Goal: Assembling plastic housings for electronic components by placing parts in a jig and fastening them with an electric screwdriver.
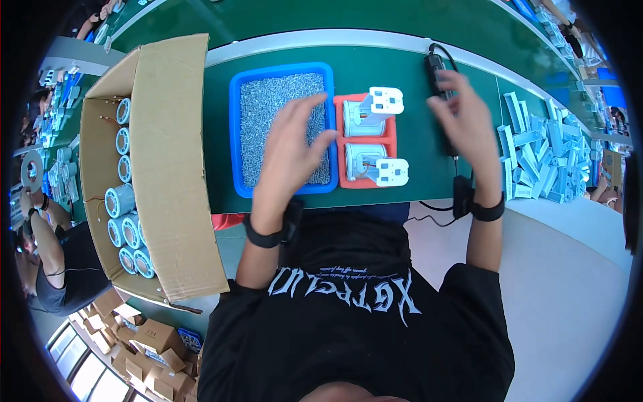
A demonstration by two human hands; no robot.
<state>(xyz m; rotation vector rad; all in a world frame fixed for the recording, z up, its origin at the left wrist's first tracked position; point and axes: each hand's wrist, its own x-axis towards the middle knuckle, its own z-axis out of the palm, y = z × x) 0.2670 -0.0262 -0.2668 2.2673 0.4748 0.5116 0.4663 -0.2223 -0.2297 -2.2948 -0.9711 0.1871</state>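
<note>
My left hand [289, 144] hovers over the blue tray [236, 134], its thumb and fingers apart and nothing between them. Small silvery metal pieces, apparently screws, fill that tray. My right hand [465, 117] is over a dark, slim power tool [434, 63] with a cable, its thumb and fingers spread; whether they touch the tool is unclear. Between my hands lies a red-orange holder [392, 144] with two seats. Each seat holds a pale cylindrical housing, the far one [355, 119] and the near one [356, 162], with a white bracket [386, 100] projecting to the right.
At left, an open cardboard box [171, 167] contains several pale cylindrical parts [120, 201] with wires. Light-blue channel-shaped pieces [546, 151] are heaped at right. A white rail [295, 39] runs along the far edge of the green bench. Another person [67, 268] is at far left.
</note>
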